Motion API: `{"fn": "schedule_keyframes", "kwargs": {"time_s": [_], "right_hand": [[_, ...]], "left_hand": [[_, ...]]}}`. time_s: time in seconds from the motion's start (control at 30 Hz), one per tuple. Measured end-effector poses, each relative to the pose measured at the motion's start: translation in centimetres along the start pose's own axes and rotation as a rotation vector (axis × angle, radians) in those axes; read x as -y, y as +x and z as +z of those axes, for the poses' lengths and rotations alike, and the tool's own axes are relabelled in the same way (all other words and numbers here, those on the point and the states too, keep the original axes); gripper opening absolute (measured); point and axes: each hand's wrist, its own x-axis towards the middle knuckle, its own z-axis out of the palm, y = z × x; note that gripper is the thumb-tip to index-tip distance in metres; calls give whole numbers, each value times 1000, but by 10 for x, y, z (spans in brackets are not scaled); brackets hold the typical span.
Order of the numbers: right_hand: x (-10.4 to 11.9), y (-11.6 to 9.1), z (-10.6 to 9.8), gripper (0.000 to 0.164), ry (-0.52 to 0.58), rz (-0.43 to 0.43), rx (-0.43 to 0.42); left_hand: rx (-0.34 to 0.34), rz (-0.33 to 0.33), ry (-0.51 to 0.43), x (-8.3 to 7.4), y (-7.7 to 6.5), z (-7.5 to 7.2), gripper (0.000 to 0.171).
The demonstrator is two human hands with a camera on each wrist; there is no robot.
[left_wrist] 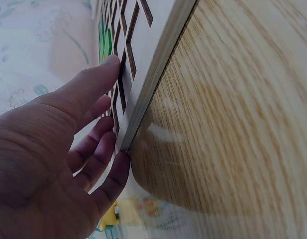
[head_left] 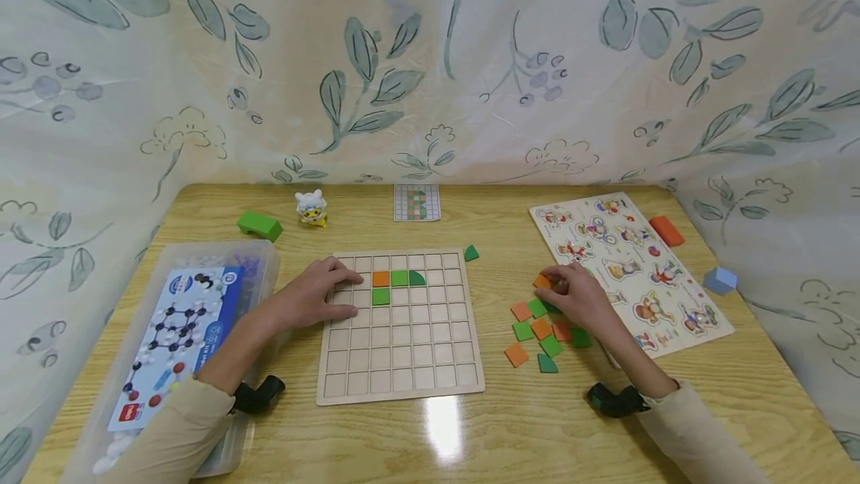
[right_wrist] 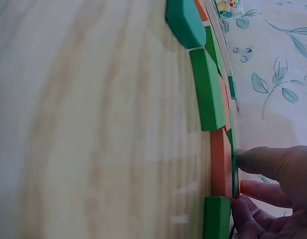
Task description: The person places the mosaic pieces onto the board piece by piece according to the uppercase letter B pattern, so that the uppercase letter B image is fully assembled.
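Observation:
A wooden grid board (head_left: 403, 398) lies flat on the table. Orange (head_left: 381, 279) and green square tiles (head_left: 381, 296) and a dark green quarter-round tile (head_left: 417, 278) sit in its upper cells. At the board's left edge rests my left hand (head_left: 310, 296), fingers loosely spread; the left wrist view has fingertips against the rim (left_wrist: 156, 82). Beyond the board's right side, my right hand (head_left: 579, 297) pinches an orange square tile (head_left: 542, 281) between thumb and fingers, over a loose group of orange and green tiles (head_left: 551, 346). Its fingers partly cover some tiles.
A pattern card (head_left: 416, 204) lies behind the board, near a stray quarter-round tile (head_left: 472, 253). To the left stand a plastic box (head_left: 269, 264), a green block (head_left: 260, 225) and a toy figure (head_left: 311, 208). A picture puzzle (head_left: 621, 267), red block (head_left: 667, 231) and blue block (head_left: 720, 281) are right.

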Motion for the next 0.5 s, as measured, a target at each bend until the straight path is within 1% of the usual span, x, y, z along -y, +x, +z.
{"fn": "schedule_keyframes", "kwargs": {"time_s": [0.23, 0.5], "right_hand": [[0, 1, 0, 33, 0, -12, -7], [-1, 1, 0, 32, 1, -11, 1]], "left_hand": [[0, -6, 4, -1, -1, 0, 47], [-13, 13, 2, -1, -1, 0, 46]]}}
